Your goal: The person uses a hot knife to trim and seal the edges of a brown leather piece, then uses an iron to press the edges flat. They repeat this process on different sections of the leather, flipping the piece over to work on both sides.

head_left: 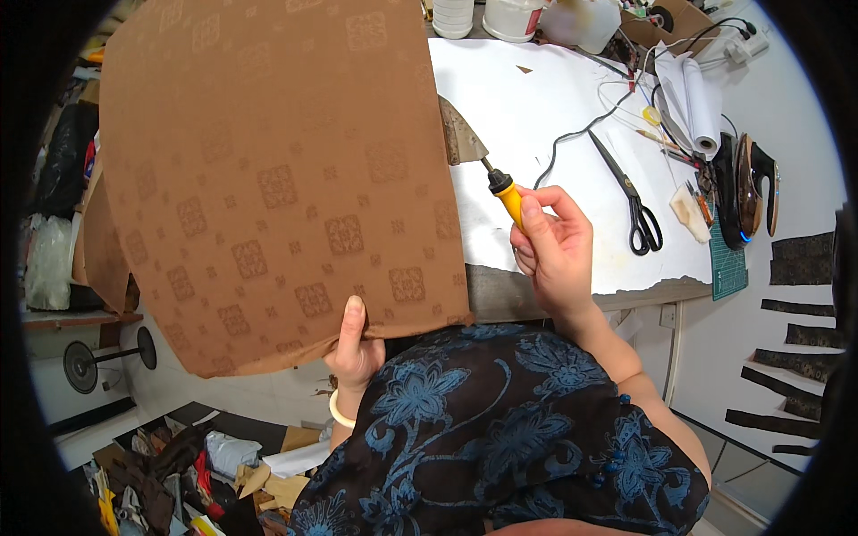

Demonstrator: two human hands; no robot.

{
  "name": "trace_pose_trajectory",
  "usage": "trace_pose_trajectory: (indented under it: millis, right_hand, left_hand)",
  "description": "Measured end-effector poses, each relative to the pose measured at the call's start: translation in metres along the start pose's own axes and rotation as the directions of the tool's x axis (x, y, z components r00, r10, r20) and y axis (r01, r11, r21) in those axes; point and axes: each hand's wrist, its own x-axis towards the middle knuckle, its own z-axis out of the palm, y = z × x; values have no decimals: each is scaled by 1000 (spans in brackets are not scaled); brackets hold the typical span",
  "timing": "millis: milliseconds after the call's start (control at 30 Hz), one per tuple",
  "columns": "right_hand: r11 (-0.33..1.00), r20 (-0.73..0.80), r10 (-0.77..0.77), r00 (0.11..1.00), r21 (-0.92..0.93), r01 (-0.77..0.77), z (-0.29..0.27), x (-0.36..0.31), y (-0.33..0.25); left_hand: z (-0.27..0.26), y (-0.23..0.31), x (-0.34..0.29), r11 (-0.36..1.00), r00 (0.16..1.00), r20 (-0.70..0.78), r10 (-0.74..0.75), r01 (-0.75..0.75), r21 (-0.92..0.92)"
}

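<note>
A large sheet of brown fabric (286, 223) with darker square motifs covers the left of the table and hangs over its near edge. My left hand (356, 357) pinches that near edge, thumb on top and fingers hidden beneath. In my right hand (556, 241) is a small electric hand iron (508, 195) with a yellow handle, gripped between thumb and fingers. Its flat, stained metal blade (462, 136) points up and left at the fabric's right edge; the blade's far side seems to go under the cloth. A black cord (585, 129) emerges from behind my right hand.
White paper (500, 76) covers the table. Black-handled shears (633, 201) lie right of my right hand. Beyond them are a paper roll (700, 112), an upright clothes iron (746, 192) and a green cutting mat (729, 268). White containers (511, 20) stand at the back.
</note>
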Motion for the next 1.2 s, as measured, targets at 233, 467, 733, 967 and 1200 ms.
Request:
trace_pose_trajectory:
  millis: [233, 467, 733, 967, 1200]
  right_hand:
    - [920, -57, -305, 951, -275, 279, -9, -8, 5]
    - [701, 126, -449, 885, -564, 436, -5, -22, 5]
    - [972, 8, -169, 986, -166, 168, -1, -18, 10]
    - [998, 17, -53, 998, 19, 53, -15, -21, 1]
    - [848, 79, -308, 948, -428, 312, -7, -31, 3]
  left_hand:
    - [-4, 0, 7, 999, 998, -60, 3, -5, -40]
    - [0, 0, 9, 997, 998, -54, -11, 7, -82]
    - [1, -1, 9, 998, 1000, -10, -9, 9, -55]
    - [9, 3, 16, 995, 996, -20, 84, -85, -51]
    - [13, 4, 21, 996, 996, -59, 59, -63, -66]
